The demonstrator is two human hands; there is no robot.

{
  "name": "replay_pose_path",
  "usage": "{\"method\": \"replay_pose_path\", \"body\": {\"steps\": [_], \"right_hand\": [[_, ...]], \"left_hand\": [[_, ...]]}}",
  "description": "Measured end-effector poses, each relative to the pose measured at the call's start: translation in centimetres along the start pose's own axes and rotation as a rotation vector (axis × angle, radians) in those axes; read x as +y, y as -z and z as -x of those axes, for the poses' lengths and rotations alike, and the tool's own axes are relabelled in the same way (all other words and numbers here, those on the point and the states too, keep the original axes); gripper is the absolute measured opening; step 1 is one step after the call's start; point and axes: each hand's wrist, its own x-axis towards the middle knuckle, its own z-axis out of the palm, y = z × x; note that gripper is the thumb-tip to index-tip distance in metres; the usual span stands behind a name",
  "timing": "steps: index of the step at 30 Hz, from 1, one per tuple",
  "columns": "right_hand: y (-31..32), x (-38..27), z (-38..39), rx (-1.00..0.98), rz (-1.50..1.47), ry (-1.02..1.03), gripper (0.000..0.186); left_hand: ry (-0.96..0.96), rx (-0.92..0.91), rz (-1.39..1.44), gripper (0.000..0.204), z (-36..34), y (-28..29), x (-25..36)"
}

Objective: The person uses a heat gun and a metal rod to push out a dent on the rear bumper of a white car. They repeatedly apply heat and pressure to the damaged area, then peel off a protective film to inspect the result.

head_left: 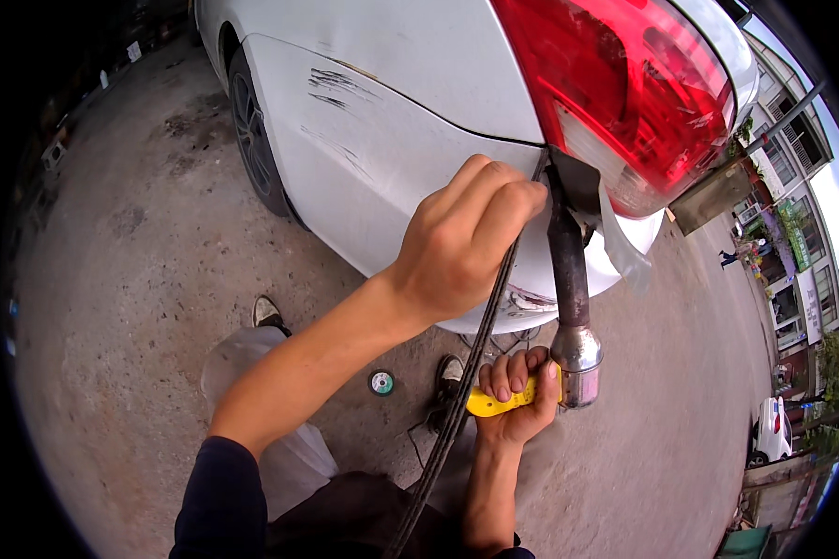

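My left hand (466, 238) is closed in a pinch on a long, thin black strip (480, 349), which runs down past my body to the lower edge. The strip's upper end lies at the torn bumper corner (578, 182) under the red tail light (634, 84). Lower down, my right hand (520, 396) is wrapped round the yellow handle of a hot-air gun (569, 279). Its metal barrel stands nearly upright, and the narrow dark nozzle reaches up beside the strip to the torn corner. A black flap partly hides the nozzle's tip.
The silver car's rear panel (382, 112) carries dark scratches. A dark wheel (252, 130) stands at the left. On the concrete ground lies a small round disc (380, 382) near my shoes. A white car (772, 433) and buildings (816, 270) stand at the far right.
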Motion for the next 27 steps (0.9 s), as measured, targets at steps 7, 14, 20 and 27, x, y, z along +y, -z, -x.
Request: {"method": "replay_pose_path", "body": {"steps": [7, 14, 20, 27], "right_hand": [[-0.6, 0.3, -0.1, 0.021, -0.012, -0.01, 0.024], [-0.6, 0.3, 0.1, 0.025, 0.004, 0.005, 0.024], [-0.8, 0.3, 0.0, 0.033, 0.013, 0.005, 0.024], [-1.0, 0.6, 0.0, 0.041, -0.001, 0.013, 0.024]], "left_hand": [[0.035, -0.015, 0.009, 0.017, 0.1, -0.2, -0.4], [0.062, -0.015, 0.055, 0.023, -0.3, 0.3, 0.1], [0.061, -0.011, 0.044, 0.024, -0.3, 0.1, 0.0], [0.065, -0.025, 0.064, 0.025, -0.4, 0.4, -0.4]]}}
